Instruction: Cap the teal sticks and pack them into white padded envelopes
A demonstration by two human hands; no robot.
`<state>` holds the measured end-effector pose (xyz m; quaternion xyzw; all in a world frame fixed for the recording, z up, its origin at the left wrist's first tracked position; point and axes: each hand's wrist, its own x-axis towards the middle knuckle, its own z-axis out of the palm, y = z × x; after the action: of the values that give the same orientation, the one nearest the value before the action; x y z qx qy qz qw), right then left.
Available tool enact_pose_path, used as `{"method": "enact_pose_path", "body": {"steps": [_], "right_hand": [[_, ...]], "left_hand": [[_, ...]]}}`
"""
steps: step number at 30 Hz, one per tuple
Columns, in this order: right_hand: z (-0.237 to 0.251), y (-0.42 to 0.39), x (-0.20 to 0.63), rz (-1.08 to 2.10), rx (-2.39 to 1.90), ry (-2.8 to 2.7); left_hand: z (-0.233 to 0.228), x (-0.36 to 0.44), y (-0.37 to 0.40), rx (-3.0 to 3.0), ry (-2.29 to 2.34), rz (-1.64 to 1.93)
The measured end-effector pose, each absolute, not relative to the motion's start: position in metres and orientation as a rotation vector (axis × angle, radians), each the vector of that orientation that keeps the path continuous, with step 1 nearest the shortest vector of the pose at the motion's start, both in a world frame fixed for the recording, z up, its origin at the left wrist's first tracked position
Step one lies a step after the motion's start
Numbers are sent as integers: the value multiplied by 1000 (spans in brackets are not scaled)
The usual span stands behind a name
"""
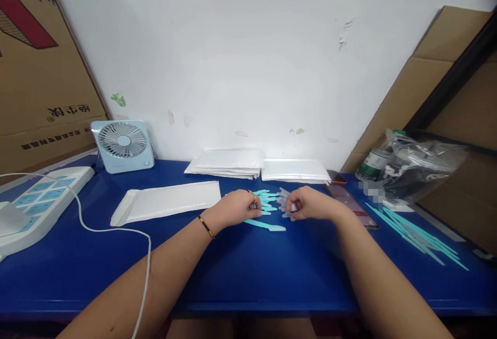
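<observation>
My left hand has its fingers closed at a bunch of slim turquoise eyebrow razors, whose wider ends fan out to the right. One more turquoise eyebrow razor lies just below that hand, its broad head pointing right. Facing it, my right hand pinches pale, translucent eyebrow razors, their ends spread toward the turquoise ones. The parts inside both grips are hidden by the fingers. A white padded mailer lies flat to the left of my left hand.
Stacks of white mailers lie by the wall. A blue fan and a power strip with a white cable are at left. At right are a phone, more turquoise sticks, a plastic bag and a bottle.
</observation>
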<state>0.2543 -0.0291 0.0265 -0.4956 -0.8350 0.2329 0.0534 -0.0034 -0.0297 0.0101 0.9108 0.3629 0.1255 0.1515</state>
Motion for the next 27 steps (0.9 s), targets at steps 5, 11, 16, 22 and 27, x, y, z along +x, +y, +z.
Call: {"method": "enact_pose_path", "body": {"steps": [5, 11, 16, 22, 27], "right_hand": [[20, -28, 245, 678, -1446, -2600], [14, -29, 227, 625, -1342, -2539], [9, -31, 212, 613, -1259, -2546], [15, -26, 239, 617, -1322, -2395], [22, -24, 260, 540, -1464, -2433]], "left_hand": [[4, -9, -20, 2690, 1126, 358], [-2, -3, -18, 2638, 1108, 377], [-8, 6, -20, 2566, 1092, 419], [-4, 2, -18, 2605, 1092, 539], [2, 0, -24, 2773, 1075, 404]]}}
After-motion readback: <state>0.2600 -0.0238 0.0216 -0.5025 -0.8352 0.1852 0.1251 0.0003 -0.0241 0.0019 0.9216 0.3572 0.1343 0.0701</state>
